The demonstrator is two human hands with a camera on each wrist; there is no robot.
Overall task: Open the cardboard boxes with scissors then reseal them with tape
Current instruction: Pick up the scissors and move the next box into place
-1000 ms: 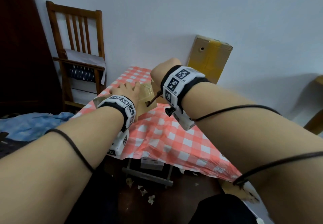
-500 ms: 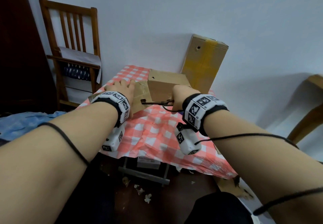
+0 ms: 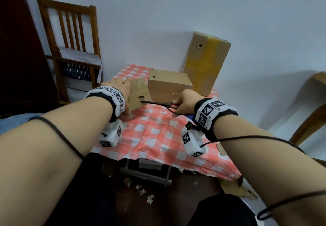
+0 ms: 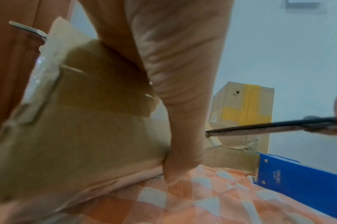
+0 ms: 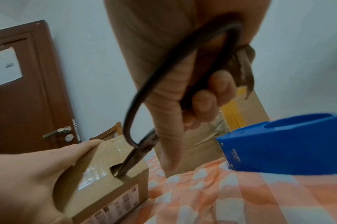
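Note:
A small cardboard box [image 3: 138,93] stands at the left of the checked table [image 3: 158,134], tilted up on one edge. My left hand [image 3: 121,85] grips it, fingers over the top and thumb [image 4: 183,136] down the near side. My right hand [image 3: 184,100] holds dark metal scissors [image 3: 155,103] by their loop handles [image 5: 144,98]. The blades point left, and their tip [image 5: 122,169] sits in a torn hole in the box's taped face [image 5: 98,174]. Whether the blades are parted I cannot tell.
A medium box [image 3: 167,82] lies behind the scissors and a tall box with yellow tape [image 3: 206,63] leans on the wall. A blue tape dispenser [image 5: 288,144] lies on the cloth near my right wrist. A wooden chair [image 3: 70,49] stands left of the table; a brown door [image 5: 29,91] beyond.
My right hand has come down from in front of the boxes and swung right, bringing the scissors level with their tip at the small box. My left hand has stayed on that box.

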